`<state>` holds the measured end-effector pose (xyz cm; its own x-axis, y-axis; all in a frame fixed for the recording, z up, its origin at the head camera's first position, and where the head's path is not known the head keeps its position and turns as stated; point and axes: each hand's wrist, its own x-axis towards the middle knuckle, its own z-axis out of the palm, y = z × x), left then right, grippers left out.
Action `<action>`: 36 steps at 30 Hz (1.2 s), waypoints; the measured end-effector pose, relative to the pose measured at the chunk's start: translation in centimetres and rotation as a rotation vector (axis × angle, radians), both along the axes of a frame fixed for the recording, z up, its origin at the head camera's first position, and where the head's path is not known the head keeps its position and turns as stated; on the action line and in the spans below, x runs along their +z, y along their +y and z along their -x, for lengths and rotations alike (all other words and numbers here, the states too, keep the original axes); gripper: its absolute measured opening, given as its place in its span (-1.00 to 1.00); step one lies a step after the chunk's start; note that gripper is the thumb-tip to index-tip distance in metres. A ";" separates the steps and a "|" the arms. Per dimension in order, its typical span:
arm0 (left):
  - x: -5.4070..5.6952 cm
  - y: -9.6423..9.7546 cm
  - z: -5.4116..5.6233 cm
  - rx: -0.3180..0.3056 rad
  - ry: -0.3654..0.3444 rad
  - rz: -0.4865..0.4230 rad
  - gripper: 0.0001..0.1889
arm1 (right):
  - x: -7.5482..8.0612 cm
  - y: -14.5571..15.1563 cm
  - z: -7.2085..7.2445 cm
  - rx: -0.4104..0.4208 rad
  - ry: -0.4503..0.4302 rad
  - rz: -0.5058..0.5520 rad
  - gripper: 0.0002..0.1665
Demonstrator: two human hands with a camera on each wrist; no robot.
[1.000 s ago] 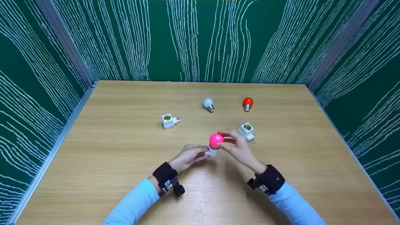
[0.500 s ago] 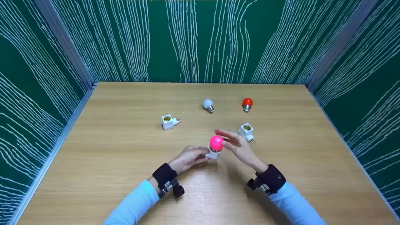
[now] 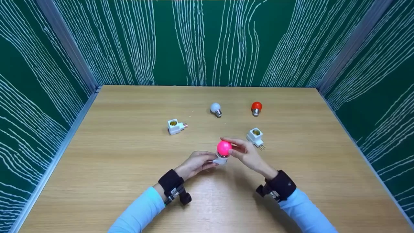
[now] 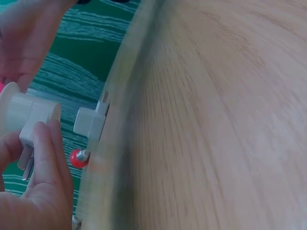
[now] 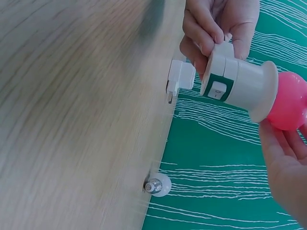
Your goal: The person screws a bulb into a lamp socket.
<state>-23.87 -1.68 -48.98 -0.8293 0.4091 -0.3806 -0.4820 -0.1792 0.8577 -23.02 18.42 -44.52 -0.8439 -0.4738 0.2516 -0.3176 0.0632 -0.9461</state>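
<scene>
Near the middle of the table, my left hand (image 3: pixel 195 163) grips a white plug-in lamp socket (image 5: pixel 244 84) by its plug end. A rocker switch (image 5: pixel 217 90) shows on the socket's base in the right wrist view. A round pink light bulb (image 3: pixel 223 148) sits upright in the socket's mouth, with a bit of its metal base visible below the globe. My right hand (image 3: pixel 249 155) pinches the pink globe between thumb and fingers from the right and far side. In the left wrist view, metal plug prongs (image 4: pixel 27 165) stick out beside the left fingers.
A white bulb (image 3: pixel 215 107) and a red bulb (image 3: pixel 256 106) lie toward the back of the wooden table (image 3: pixel 136 187). One white socket (image 3: pixel 175 127) lies to the left, another white socket (image 3: pixel 255 137) just beyond my right hand. Green patterned walls (image 3: pixel 207 42) enclose the table.
My right fingers spread off the pink bulb half a second ago and now pinch it again. The socket and bulb sit slightly nearer to me than at first; my left hand keeps its grip.
</scene>
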 end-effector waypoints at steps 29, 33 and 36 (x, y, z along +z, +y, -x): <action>-0.3 0.2 -0.1 0.072 0.006 -0.003 -0.65 | -0.1 -1.1 -0.2 -0.257 0.191 -0.130 -0.49; -0.3 0.1 -0.1 0.067 0.000 -0.001 -0.66 | 0.2 -1.0 -0.3 -0.221 0.142 -0.116 -0.41; -0.3 0.1 -0.1 0.064 -0.007 0.000 -0.66 | 0.1 -0.7 -0.2 -0.162 0.104 -0.100 -0.42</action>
